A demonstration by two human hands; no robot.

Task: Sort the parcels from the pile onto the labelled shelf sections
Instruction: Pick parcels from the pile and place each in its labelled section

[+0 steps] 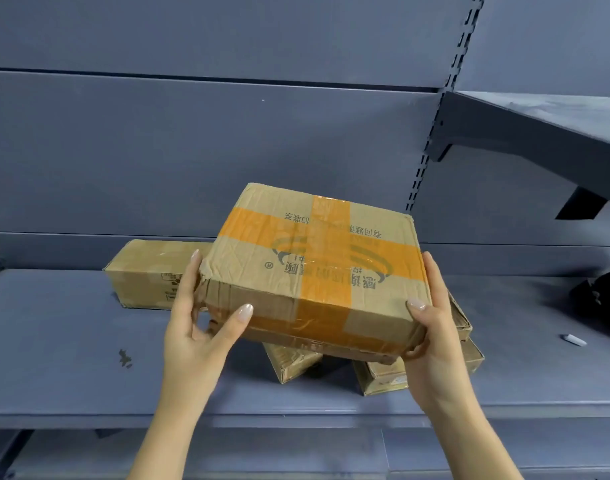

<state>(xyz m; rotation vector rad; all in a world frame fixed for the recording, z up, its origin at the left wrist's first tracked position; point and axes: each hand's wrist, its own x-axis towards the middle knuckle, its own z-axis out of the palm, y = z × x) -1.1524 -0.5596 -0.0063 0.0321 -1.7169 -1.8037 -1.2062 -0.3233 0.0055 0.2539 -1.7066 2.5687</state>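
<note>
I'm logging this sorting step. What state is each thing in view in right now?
Orange-taped box: sealed, crumpled at its left corner, held tilted over the shelf.
Left hand: grips the box's left corner.
Right hand: grips the box's right end.
Long box: closed, lying on the shelf.
Small boxes: closed, lying under the held box.

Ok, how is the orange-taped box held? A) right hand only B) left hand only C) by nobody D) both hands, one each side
D: the left hand grips the orange-taped box at its left corner, the right hand at its right end.
</note>
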